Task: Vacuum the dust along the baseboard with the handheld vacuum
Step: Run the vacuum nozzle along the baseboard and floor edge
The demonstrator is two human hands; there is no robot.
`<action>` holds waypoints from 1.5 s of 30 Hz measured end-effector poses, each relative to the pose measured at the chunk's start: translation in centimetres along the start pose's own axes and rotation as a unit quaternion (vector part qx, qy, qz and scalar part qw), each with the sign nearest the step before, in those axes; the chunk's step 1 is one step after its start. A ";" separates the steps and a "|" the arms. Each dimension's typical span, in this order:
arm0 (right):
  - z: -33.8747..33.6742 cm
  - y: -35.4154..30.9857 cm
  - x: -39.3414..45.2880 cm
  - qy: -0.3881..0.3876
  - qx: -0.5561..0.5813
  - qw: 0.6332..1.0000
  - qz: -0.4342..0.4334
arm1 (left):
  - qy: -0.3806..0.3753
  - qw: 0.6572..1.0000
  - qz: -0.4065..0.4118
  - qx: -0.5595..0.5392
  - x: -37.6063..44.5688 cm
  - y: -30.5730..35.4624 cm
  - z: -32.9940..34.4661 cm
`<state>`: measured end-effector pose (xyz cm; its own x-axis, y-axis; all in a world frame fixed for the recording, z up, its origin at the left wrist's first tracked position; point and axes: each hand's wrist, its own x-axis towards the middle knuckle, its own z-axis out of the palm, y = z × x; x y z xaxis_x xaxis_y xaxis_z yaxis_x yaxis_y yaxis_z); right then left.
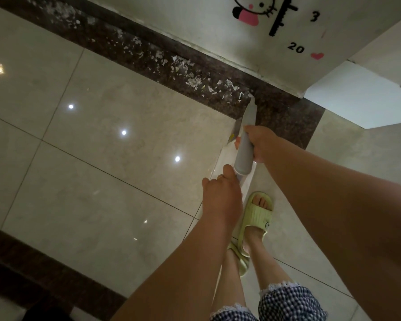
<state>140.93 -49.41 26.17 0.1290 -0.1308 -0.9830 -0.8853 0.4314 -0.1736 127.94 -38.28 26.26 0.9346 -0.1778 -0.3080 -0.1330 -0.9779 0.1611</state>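
Both hands hold the handheld vacuum [245,144]: right hand [262,144] wrapped round the grey body, left hand [220,188] gripping its rear end, nozzle tip down on the dark granite border strip [285,117] at the near end of the debris. Judged barely begun — white paper scraps [171,63] trail from the nozzle toward 10 o'clock along the baseboard [195,46], all left to do. Glossy beige floor tiles [102,140] reflect lights; a height-chart sticker [283,17] sits at 12 o'clock, green slippers [255,218] at 6.

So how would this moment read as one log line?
right hand: grips handheld vacuum | left hand: holds its rear | nozzle at paper scraps
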 end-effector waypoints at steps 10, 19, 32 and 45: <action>0.1 -0.5 0.3 -0.004 -0.015 1.000 -0.013 | -0.005 1.000 0.006 -0.001 0.4 0.2 0.1; 0.3 -1.6 1.0 -0.007 -0.023 1.000 -0.020 | -0.005 1.000 0.013 -0.022 1.7 0.2 0.4; 1.4 1.2 0.6 -0.016 -0.016 0.999 -0.039 | -0.001 1.000 -0.007 0.015 -0.6 -1.9 0.4; 3.2 0.8 0.3 0.015 -0.064 0.998 -0.013 | 0.004 1.000 -0.005 -0.010 -0.9 -2.6 0.0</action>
<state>141.71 -46.28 25.58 0.1411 -0.1677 -0.9757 -0.9316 0.3109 -0.1881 127.43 -35.54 26.07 0.9383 -0.1677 -0.3024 -0.1173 -0.9770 0.1778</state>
